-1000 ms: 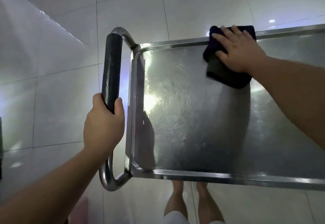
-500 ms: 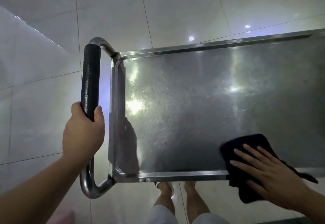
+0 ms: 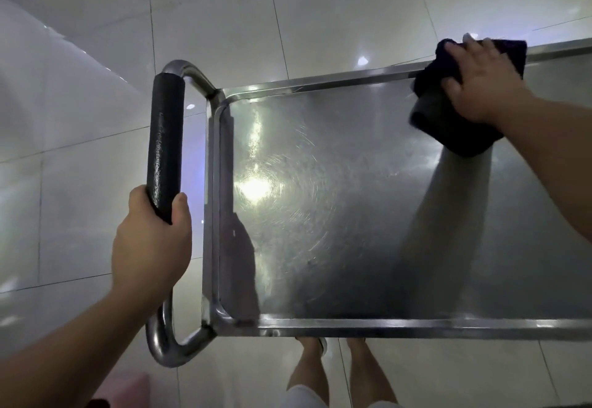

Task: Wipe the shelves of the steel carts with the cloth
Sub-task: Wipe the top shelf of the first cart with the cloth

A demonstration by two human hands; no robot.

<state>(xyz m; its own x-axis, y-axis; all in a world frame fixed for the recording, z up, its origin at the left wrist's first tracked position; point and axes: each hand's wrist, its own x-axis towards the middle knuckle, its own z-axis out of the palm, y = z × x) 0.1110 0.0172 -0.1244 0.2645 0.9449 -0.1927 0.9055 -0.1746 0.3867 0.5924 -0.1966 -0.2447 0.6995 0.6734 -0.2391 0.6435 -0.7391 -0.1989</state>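
Risk: cloth (image 3: 448, 126), pressed by right hand (image 3: 480, 87) with flat fingers, overhangs far rim (image 3: 320, 84) and may slip off; left hand (image 3: 150, 247) curled round handle (image 3: 165, 145).

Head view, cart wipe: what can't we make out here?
- Steel cart: its right end is cut off by the frame edge.
- Lower shelves: hidden beneath the top shelf.
- Cloth: the middle is covered by the right hand, so its contact with the far rim is unclear.
- Handle: the lower grip is hidden inside the left hand.
- Dirt or streaks on the shelf: lost in glare and reflections.
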